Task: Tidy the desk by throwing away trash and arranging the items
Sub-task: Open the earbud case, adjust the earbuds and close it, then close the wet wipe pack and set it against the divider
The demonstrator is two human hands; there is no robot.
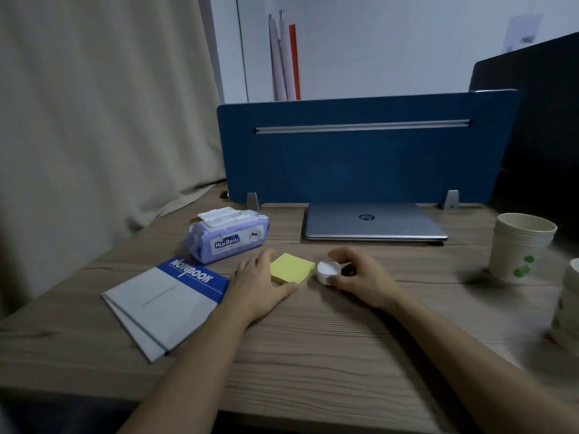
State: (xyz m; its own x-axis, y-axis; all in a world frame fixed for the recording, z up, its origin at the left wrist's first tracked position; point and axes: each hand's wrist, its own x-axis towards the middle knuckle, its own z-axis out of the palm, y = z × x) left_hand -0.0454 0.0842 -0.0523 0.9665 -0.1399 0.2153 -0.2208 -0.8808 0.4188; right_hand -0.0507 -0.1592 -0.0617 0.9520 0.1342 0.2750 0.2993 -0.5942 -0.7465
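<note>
A yellow pad of sticky notes (292, 267) lies on the wooden desk (313, 339) at the centre. My left hand (260, 283) holds it from the left, fingers along its far edge and thumb at its near corner. Just to the right, a small round white jar (329, 272) sits on the desk, and my right hand (360, 277) grips it between thumb and curled fingers. Two blue and grey notebooks (166, 305) lie stacked at the left. A purple pack of wet wipes (228, 236) rests behind them.
A shut silver laptop (372, 222) lies at the back against a blue divider panel (360, 151). A stack of paper cups (520, 245) stands at the right, with more cups (567, 308) at the right edge. A beige curtain (94, 120) hangs at the left.
</note>
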